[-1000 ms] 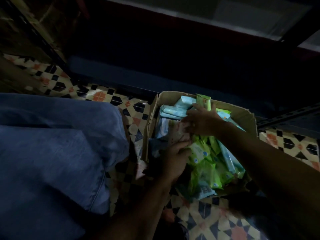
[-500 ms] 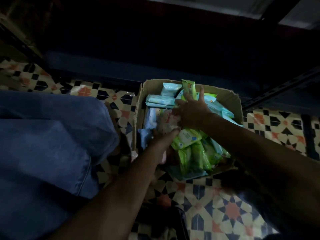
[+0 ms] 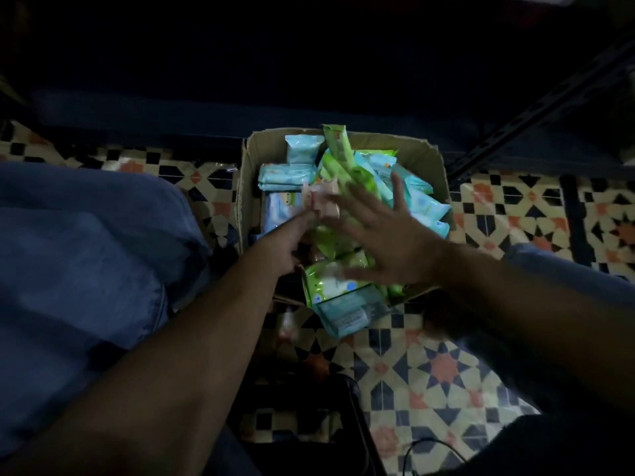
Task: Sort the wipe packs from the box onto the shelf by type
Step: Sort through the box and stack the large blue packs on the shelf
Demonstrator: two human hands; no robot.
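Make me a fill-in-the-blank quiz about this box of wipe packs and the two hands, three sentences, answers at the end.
1. The wipe packs sit in a ____ box on the patterned tile floor.
2. The right hand hovers over the green packs with its fingers ____.
3. The left hand has its grip on a ____ pack.

Missing words: cardboard; spread; pink

Both bare forearms extend forward, converging. Right hand [image 3: 381,231]: fingers spread wide, palm down, flat, nothing gripped, motion-blurred. Left hand [image 3: 290,240]: knuckles up, fingers curled inward and partly hidden; grip state not readable. The hands sit just beside each other.
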